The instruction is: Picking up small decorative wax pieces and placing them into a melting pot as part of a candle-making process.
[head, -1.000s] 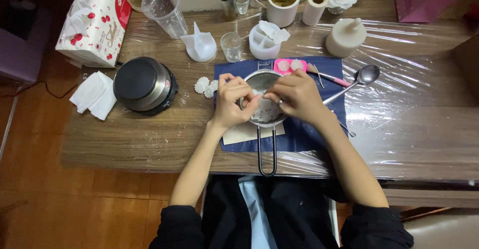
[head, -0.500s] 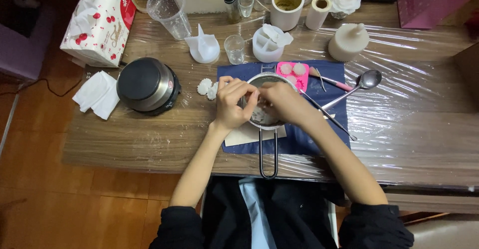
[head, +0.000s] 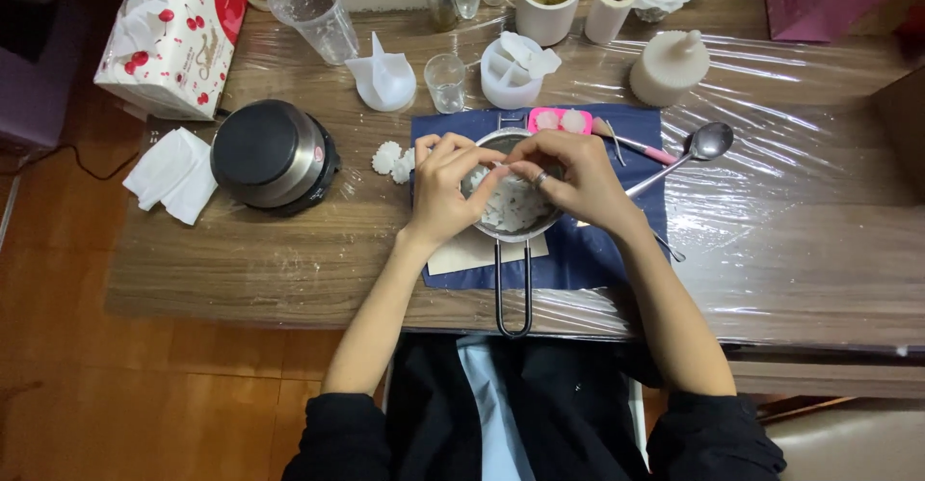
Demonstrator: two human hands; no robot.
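Both my hands, left hand [head: 445, 192] and right hand [head: 576, 180], meet over the small steel long-handled pot [head: 514, 250] on the counter [head: 289, 259], fingertips pinching white wax chunks [head: 511, 206]. Breaking-up step; next calls for smaller pieces.

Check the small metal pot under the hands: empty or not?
Not empty. White chunks lie inside the pot, showing between both hands.

Small pot [head: 511, 213]: bare metal with a dull sheen, holding matt white waxy flakes [head: 509, 206]. Table [head: 289, 259]: grained wood under glossy, wrinkled clear plastic film [head: 800, 173]. Mat [head: 597, 250]: matt navy cloth; spoon [head: 708, 142], right: polished metal.
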